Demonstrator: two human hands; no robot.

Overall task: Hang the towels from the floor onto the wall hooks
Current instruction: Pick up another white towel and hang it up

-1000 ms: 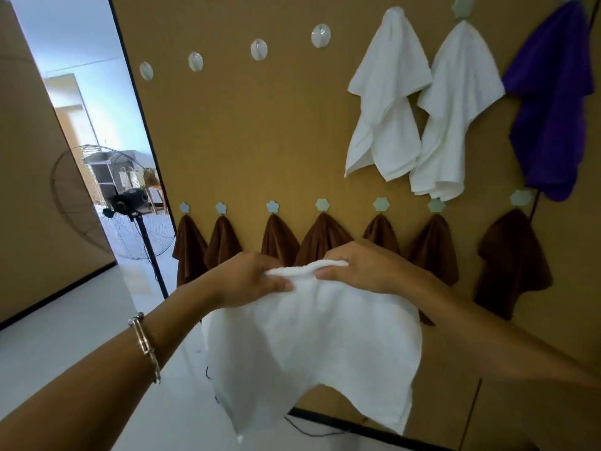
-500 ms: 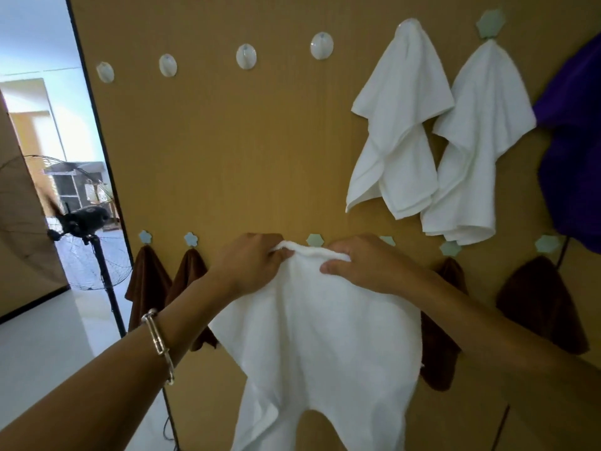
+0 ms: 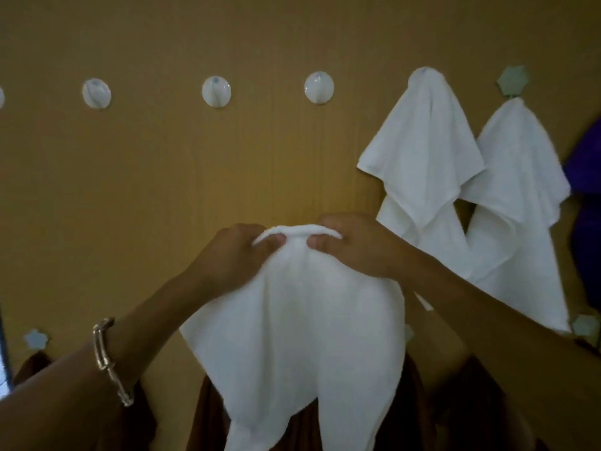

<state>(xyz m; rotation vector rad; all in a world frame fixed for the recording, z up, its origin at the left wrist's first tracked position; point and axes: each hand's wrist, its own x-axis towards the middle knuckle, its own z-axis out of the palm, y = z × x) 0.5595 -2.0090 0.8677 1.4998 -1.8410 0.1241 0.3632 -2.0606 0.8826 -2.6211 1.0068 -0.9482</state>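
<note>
White towel point(image 3: 292, 320) hangs in front of the wall, its bunched top edge pinched by left hand point(image 3: 234, 255) and right hand point(image 3: 354, 245); we should lift that loop straight over the empty round hook point(image 3: 319, 87) above, then release.

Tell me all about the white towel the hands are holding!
The white towel looks soft, like terry cloth, and plain. Its top edge is bunched into a small arch, pinched by the left hand and the right hand. The rest hangs in loose folds in front of the wall, below an empty round hook.
</note>
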